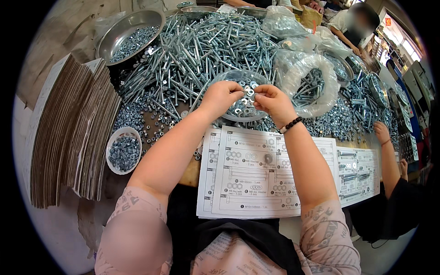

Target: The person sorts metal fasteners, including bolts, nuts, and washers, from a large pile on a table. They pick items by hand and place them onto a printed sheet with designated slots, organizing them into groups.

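A clear round bowl of flat metal washers (243, 118) stands in front of me, at the near edge of a heap of long bolts (206, 43). Over the bowl's left side, my left hand (222, 99) has its thumb and fingers pinched together; what lies between them is too small to make out. My right hand (275, 103), with a black beaded bracelet (290, 124) at the wrist, is closed over the right side, a washer (255, 97) at its fingertips. Several loose washers (248, 87) show between the two hands.
Printed sheets with part drawings (256, 201) lie nearest me. Stacked cardboard (68, 133) stands left, beside a white bowl of nuts (123, 153). A steel basin (130, 34) is far left, an opened plastic bag of bolts (316, 94) right. A co-worker's hand (381, 133) reaches in at right.
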`<state>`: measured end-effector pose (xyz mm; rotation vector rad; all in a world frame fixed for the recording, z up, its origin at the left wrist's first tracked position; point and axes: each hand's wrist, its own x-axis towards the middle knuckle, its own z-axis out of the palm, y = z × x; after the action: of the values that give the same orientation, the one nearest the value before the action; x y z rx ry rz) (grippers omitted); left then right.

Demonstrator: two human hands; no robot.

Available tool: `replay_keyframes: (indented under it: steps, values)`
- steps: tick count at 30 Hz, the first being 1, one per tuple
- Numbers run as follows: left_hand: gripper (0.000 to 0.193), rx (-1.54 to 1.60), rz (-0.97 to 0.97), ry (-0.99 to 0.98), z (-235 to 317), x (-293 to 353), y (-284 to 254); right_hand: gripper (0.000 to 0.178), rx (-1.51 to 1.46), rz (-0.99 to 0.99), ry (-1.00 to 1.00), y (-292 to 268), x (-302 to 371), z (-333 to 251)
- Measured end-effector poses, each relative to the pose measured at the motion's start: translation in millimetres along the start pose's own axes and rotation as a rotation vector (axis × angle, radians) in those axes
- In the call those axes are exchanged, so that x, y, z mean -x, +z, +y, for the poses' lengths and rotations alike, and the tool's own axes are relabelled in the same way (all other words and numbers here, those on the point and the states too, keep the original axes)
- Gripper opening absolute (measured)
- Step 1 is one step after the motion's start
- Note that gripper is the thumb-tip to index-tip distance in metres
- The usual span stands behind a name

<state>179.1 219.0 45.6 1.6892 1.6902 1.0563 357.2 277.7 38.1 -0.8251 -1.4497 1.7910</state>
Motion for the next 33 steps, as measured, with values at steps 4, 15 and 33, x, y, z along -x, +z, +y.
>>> replay_keyframes:
  steps: [4,15,33]
  values:
    - [0.026,-0.392,0.095,0.161,-9,5,7,0.016,0.021,0.015,0.041,-10,27,-11]
    - [0.029,-0.177,0.007,0.128,-21,122,9,0.015,0.821,0.094,0.217,-65,207,14]
    - [0.047,-0.519,-0.121,0.201,-23,179,35,0.015,1.056,0.287,0.143,-78,277,38]
